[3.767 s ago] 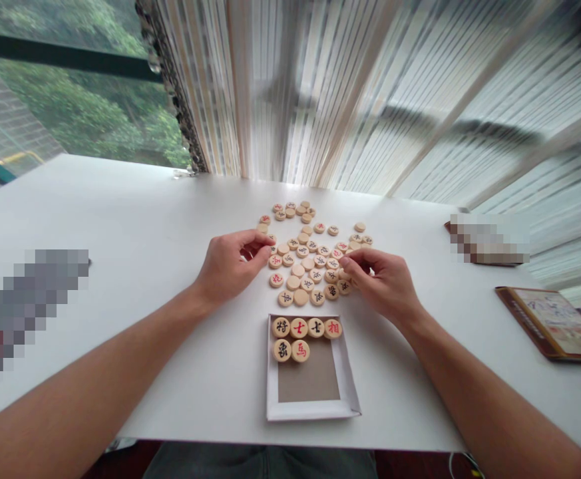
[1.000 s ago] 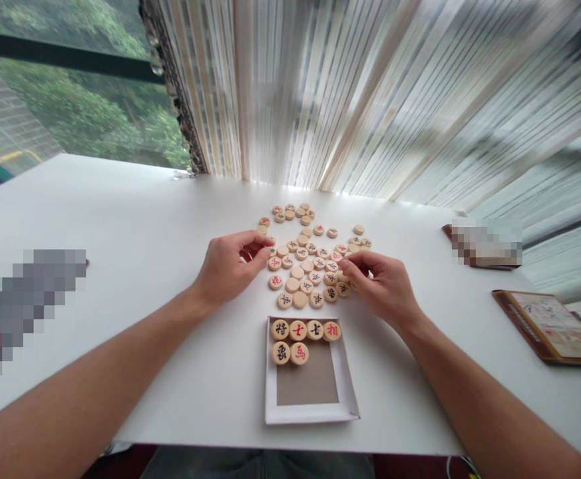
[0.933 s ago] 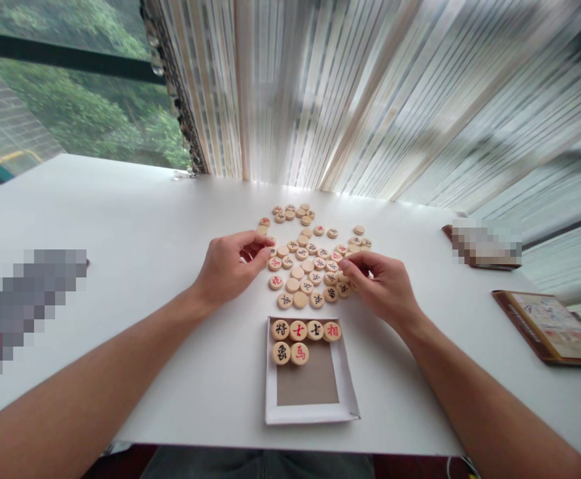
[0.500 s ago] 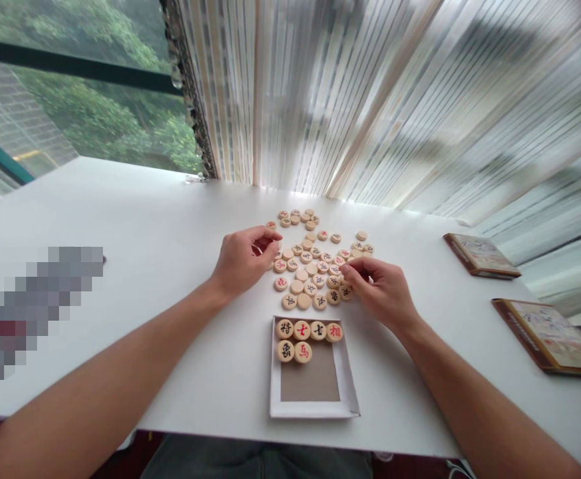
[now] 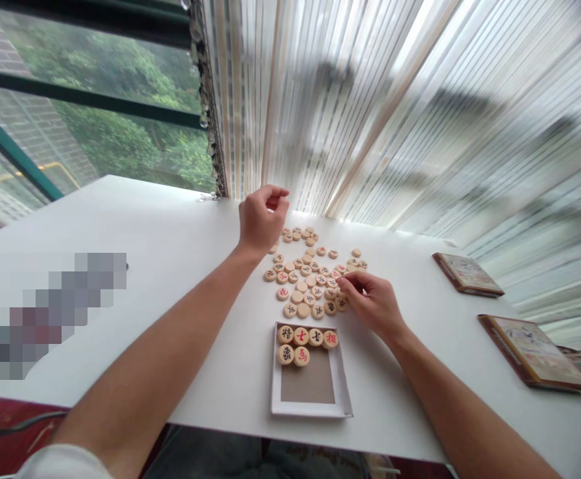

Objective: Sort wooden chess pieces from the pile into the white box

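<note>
My left hand (image 5: 264, 214) is raised above the far left side of the loose Chinese chess pieces (image 5: 317, 291). Its fingers are loosely bent and slightly apart, with nothing visible between them. Low over the right side of these pieces, my right hand (image 5: 373, 299) has its thumb and fingertips pinched together, close to a piece; whatever they hold is hidden. The round wooden pieces bear red or black characters, and some show blank faces. Nearer to me lies a shallow white box tray (image 5: 343, 382) with a far row of pieces (image 5: 301, 336) and two more in front.
Two flat brown-edged boxes (image 5: 534, 352) with pictured lids lie at the table's right. A blurred-out item (image 5: 70, 306) is on the left. String curtains (image 5: 350, 100) and a window (image 5: 120, 133) stand behind the white table (image 5: 185, 239).
My left hand has lifted away from the pieces, moving up and farther back. My right hand remains pinched at about the same pieces. The view has shifted slightly.
</note>
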The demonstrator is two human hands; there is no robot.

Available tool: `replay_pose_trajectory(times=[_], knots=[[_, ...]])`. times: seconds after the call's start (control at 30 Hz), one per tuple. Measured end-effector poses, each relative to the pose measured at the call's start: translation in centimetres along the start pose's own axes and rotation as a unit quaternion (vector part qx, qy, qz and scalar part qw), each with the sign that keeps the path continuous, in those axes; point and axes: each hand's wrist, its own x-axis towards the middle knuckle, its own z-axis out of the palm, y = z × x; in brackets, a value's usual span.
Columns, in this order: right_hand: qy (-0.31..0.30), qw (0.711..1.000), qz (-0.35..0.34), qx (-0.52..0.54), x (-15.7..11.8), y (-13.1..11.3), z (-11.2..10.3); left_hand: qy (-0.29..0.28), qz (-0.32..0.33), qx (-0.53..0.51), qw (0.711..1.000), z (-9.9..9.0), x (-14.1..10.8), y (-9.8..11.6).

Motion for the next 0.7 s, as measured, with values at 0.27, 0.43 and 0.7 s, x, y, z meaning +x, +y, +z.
replay_pose_trajectory(times=[0.27,0.43,0.7], knots=[[0.011,1.0,-0.003,0.003,0.2,-0.2,0.0,-0.108,0.091,0.061,0.988,2.9,0.3,0.2],[0.005,1.0,0.009,0.013,0.2,0.1,0.1,-0.241,0.129,0.097,0.957,1.1,-2.9,-2.3],[0.0,1.0,0.024,0.016,0.2,0.2,0.2,-0.318,0.176,0.095,0.927,-0.4,-5.9,-3.2]])
